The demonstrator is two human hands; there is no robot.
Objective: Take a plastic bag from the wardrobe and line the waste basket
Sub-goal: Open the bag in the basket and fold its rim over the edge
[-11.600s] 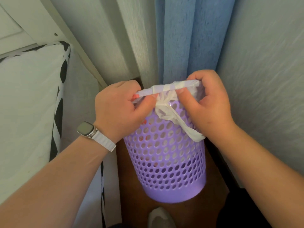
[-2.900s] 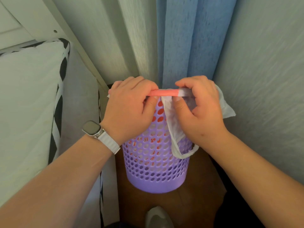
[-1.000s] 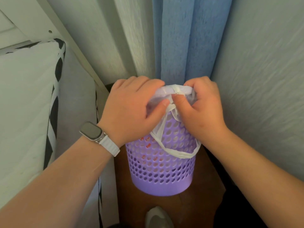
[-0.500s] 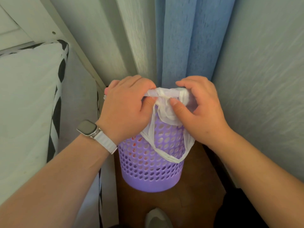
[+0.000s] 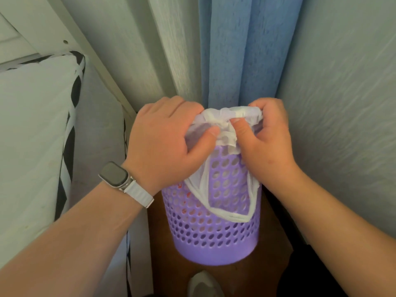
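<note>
A purple perforated waste basket [image 5: 214, 239] stands on the brown floor in a narrow gap. A white plastic bag [image 5: 227, 123] is bunched over its near rim, and a looped handle of the bag hangs down the front wall. My left hand [image 5: 165, 142], with a watch on the wrist, grips the bag at the rim's left side. My right hand [image 5: 267, 142] pinches the gathered plastic at the rim's right side. Both thumbs press close together at a knot-like bunch. The basket's inside is hidden by my hands.
A white mattress with black-and-white trim [image 5: 34, 146] crowds the left. A blue curtain [image 5: 246, 50] hangs behind the basket, and a pale textured wall [image 5: 342, 103] closes the right. A shoe tip [image 5: 203, 284] shows at the bottom edge.
The bag's bunched edge has spread wider along the rim and my thumbs have come closer together. The basket sits slightly further right in view.
</note>
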